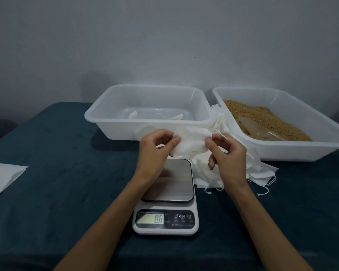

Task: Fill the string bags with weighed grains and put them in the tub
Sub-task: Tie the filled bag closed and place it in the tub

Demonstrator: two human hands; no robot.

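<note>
You're early on: both your left hand (157, 147) and right hand (226, 153) pinch an unfilled string bag (190, 141) above the scale (167, 194), few bags in the tub (145, 122).

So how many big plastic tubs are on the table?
2: one tub behind the scale, nearly empty; the other tub to its right, holding grain.

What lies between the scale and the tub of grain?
In the head view, a heap of empty white string bags lies between the scale and the grain tub, spilling onto the dark tablecloth.
</note>
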